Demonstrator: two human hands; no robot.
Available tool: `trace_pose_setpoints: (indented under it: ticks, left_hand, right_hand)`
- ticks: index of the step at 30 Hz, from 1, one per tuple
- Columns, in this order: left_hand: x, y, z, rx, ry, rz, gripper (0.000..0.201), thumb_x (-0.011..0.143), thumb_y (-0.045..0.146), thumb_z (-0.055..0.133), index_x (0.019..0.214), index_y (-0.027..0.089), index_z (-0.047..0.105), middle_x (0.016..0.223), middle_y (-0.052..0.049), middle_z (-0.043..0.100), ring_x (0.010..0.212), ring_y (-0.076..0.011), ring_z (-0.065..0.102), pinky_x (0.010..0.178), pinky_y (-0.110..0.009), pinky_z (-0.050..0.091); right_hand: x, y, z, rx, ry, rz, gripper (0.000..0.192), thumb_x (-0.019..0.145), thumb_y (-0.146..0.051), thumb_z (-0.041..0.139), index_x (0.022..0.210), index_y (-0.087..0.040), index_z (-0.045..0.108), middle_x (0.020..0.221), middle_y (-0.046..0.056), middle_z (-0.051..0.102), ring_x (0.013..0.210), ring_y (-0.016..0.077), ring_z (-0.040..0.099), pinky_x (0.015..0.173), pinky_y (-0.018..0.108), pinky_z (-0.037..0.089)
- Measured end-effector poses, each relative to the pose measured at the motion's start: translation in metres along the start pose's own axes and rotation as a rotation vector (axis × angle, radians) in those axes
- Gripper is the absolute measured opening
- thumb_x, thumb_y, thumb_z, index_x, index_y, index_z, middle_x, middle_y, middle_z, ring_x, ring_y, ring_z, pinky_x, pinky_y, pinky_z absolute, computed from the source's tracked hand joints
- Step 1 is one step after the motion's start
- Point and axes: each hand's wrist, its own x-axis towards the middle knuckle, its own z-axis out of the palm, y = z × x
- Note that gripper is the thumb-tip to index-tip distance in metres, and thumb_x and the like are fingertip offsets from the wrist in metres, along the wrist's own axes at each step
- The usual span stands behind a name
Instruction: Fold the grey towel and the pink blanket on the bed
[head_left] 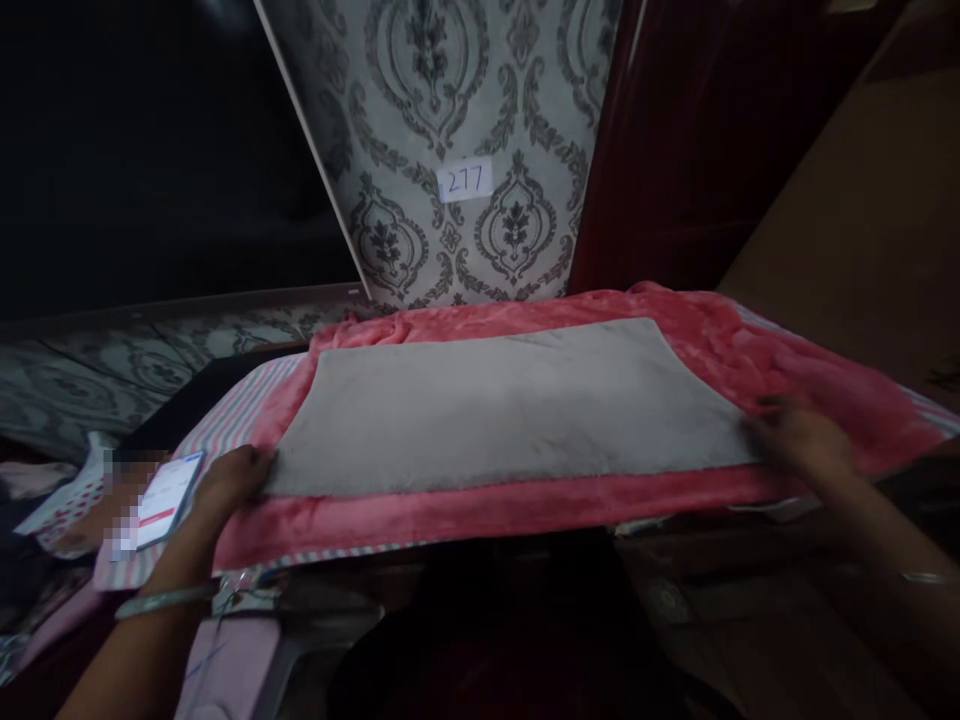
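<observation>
Item: flat grey rectangular fabric pad (510, 410), lying on pink plush blanket (720, 340) over striped sheet (232, 410). Long axis runs left–right, betw. both hands.
Left hand (229, 480): at pad's near-left corner, fingers curled onto its edge; pinch vs. mere touch can't tell.
Right hand (799, 435): at near-right corner, blurred; fingers' state can't tell.
Both hands abt. equally near.
</observation>
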Motion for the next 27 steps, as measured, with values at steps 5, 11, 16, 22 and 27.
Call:
trace_pose_setpoints:
  ticks: [5, 11, 16, 22, 27]
  left_hand:
    - [0.013, 0.064, 0.022, 0.131, 0.277, 0.522, 0.033, 0.089, 0.029, 0.04, 0.091, 0.016, 0.07, 0.108, -0.018, 0.073, 0.106, -0.0326, 0.068, 0.094, -0.042, 0.051]
    - [0.049, 0.201, 0.065, 0.061, 0.121, 0.831, 0.038, 0.093, 0.022, 0.042, 0.118, 0.014, 0.07, 0.124, -0.016, 0.07, 0.119, -0.027, 0.063, 0.104, -0.036, 0.047]
    - [0.096, 0.265, 0.087, 0.091, 0.115, 0.833, 0.033, 0.096, 0.023, 0.045, 0.117, 0.012, 0.069, 0.122, -0.017, 0.069, 0.115, -0.0268, 0.063, 0.101, -0.036, 0.046]
    - [0.13, 0.283, 0.105, 0.099, 0.087, 0.906, 0.033, 0.098, 0.029, 0.046, 0.107, 0.012, 0.073, 0.111, -0.016, 0.071, 0.109, -0.0275, 0.062, 0.099, -0.039, 0.044]
    - [0.144, 0.283, 0.109, 0.053, 0.089, 1.011, 0.03, 0.098, 0.033, 0.049, 0.095, 0.015, 0.074, 0.1, -0.013, 0.071, 0.101, -0.0259, 0.062, 0.094, -0.038, 0.046]
  right_hand:
    - [-0.003, -0.06, 0.039, -0.046, -0.087, -0.446, 0.017, 0.082, -0.029, 0.059, 0.095, -0.026, 0.069, 0.116, 0.016, 0.07, 0.11, 0.0352, 0.066, 0.099, 0.052, 0.051]
    - [0.018, -0.157, 0.122, 0.021, -0.266, -0.802, 0.028, 0.087, -0.024, 0.058, 0.108, -0.021, 0.075, 0.119, 0.012, 0.072, 0.115, 0.0293, 0.065, 0.105, 0.047, 0.05]
    - [0.055, -0.202, 0.172, -0.065, -0.303, -0.838, 0.035, 0.088, -0.014, 0.057, 0.119, -0.017, 0.073, 0.128, 0.014, 0.069, 0.122, 0.0277, 0.062, 0.109, 0.043, 0.045]
    - [0.09, -0.219, 0.204, -0.11, -0.348, -0.907, 0.033, 0.091, -0.02, 0.059, 0.122, -0.017, 0.071, 0.128, 0.014, 0.069, 0.119, 0.0289, 0.063, 0.106, 0.045, 0.045]
    - [0.101, -0.222, 0.217, -0.079, -0.393, -0.951, 0.026, 0.093, -0.025, 0.059, 0.113, -0.02, 0.074, 0.112, 0.01, 0.074, 0.106, 0.0258, 0.066, 0.095, 0.037, 0.049]
